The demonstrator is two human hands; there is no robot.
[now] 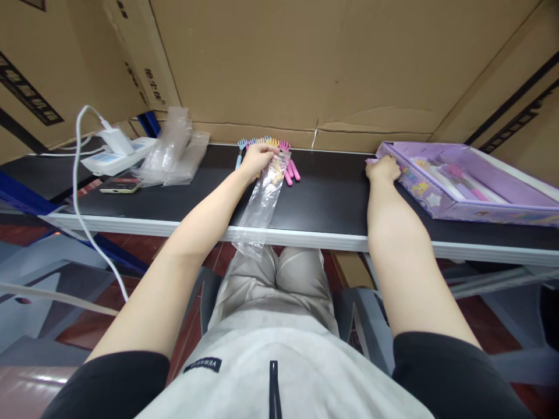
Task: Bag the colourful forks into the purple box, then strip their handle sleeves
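Observation:
My left hand (260, 159) pinches the top of a long clear plastic bag (257, 212), with a small yellow-orange item inside near the top. The bag's lower end hangs over the table's front edge. Just behind that hand lie several small rake-shaped tools with toothed heads, among them a blue one (240, 152) and a pink one (293, 169); the hand hides part of them. Over on the right, my right hand (383, 169) is closed at the left end of a purple open box (445, 205), on its edge. Clear-wrapped pink and white items (467, 180) lie in the box.
Clear plastic bags (174, 154) are heaped on the left of the black table (332, 192). Beside them are a phone (120, 185) and a white power strip (142, 152) with a plugged-in charger and a looping white cable (77, 169). Cardboard (349, 70) walls the back.

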